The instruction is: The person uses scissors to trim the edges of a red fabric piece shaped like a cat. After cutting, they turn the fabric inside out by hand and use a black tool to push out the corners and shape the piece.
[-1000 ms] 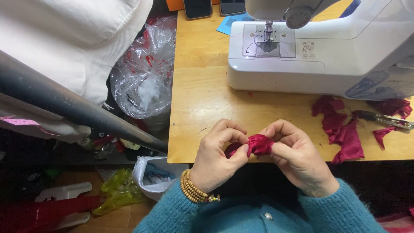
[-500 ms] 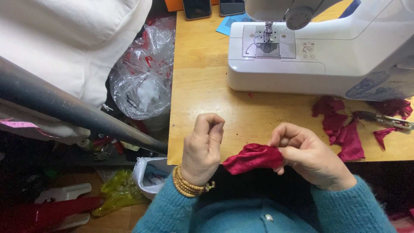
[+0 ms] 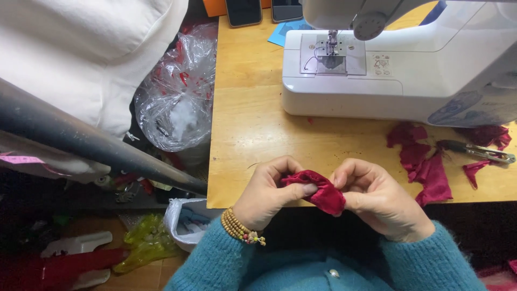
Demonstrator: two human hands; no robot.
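Head cam, lower centre of frame: both hands are back together on the small red velvet piece [image 3: 319, 189]. Half a sec ago they were apart — left hand [image 3: 267, 195] raised and off the fabric, right hand [image 3: 379, 202] alone holding the piece stretched out flat. Now the left has come back in, thumb and fingers pinched on the left end of the cloth, while the right pinches the right end; the piece is bunched into a rounded fold between them, more like the tight ball it formed a sec ago. It's held just over the near edge of the wooden table [image 3: 253, 118], not resting on it as far as I can tell.

My read: the fabric is being worked by hand — folded or turned, w/ a re-grip in between — and it hasn't gone to the machine.

Rest looks unchanged. White sewing machine [image 3: 398, 70] fills upper right, needle area clear of cloth. Red scraps [image 3: 423, 161] lie right of the hands, w/ snips [image 3: 479, 152] beyond them near the right edge. Clear plastic bag [image 3: 175, 102] sits left of the table, two phones [image 3: 264, 9] at the top edge. Beaded bracelet [image 3: 239, 229] on the left wrist, teal sleeves at the bottom.
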